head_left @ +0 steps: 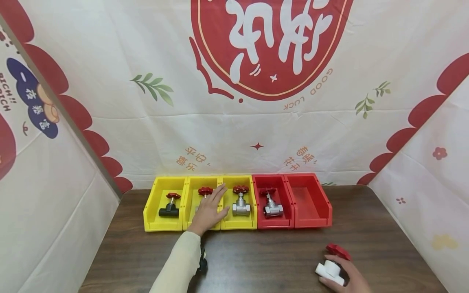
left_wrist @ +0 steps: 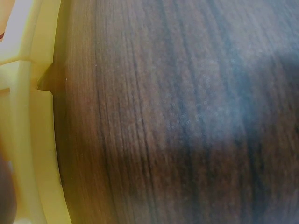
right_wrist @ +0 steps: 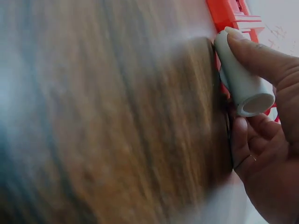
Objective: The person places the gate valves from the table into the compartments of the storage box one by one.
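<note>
My left hand (head_left: 209, 211) reaches over the second yellow bin, fingers extended and thumb apart. Beneath it stands a valve with a red handwheel (head_left: 205, 191); the hand covers most of its body, and contact cannot be made out. At the lower right, my right hand (head_left: 346, 276) grips a white plastic valve (head_left: 331, 272) with a red handwheel (head_left: 338, 252). The right wrist view shows the thumb along the white pipe body (right_wrist: 245, 81) and fingers curled beneath. In the left wrist view appear only a yellow bin edge (left_wrist: 44, 135), wood and a sliver of hand.
Along the back stand three yellow bins and two red ones. The left yellow bin has a black valve (head_left: 169, 210); the third has a metal valve (head_left: 241, 208). Another metal valve (head_left: 273, 209) lies in the first red bin. Beside it is the right red bin (head_left: 307, 223).
</note>
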Tool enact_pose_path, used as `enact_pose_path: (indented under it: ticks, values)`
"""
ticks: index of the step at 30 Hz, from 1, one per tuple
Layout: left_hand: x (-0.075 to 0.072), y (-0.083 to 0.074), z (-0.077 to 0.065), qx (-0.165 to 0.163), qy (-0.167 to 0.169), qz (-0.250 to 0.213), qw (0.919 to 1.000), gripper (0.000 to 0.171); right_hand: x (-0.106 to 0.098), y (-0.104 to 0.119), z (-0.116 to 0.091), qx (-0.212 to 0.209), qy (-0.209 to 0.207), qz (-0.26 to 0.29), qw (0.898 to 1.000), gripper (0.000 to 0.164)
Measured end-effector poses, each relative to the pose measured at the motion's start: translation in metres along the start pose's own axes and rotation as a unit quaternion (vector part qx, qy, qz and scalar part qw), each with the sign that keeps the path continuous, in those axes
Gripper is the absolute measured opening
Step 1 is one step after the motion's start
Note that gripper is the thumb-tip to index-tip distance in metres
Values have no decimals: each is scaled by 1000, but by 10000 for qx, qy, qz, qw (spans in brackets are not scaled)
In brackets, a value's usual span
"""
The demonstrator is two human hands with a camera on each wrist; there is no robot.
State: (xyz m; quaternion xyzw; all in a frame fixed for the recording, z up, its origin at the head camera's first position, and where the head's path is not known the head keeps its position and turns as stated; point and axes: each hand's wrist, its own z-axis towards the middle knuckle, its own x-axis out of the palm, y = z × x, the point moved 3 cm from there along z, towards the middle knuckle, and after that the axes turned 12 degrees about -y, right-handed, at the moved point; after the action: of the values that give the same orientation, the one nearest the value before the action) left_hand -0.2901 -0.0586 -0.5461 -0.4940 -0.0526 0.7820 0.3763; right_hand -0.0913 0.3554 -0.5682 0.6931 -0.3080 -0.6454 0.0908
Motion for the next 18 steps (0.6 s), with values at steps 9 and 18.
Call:
enact_pose_path:
  ticks: [9,18]
  values:
    - [-2,-1,0,-21,-8,-126,9999,64,-1,5,1,-312,-237,157,9991,82]
    - [-3,-2,0,-74,85,-106,9999,64,-2,9,6,-692,-451,271,9962,73]
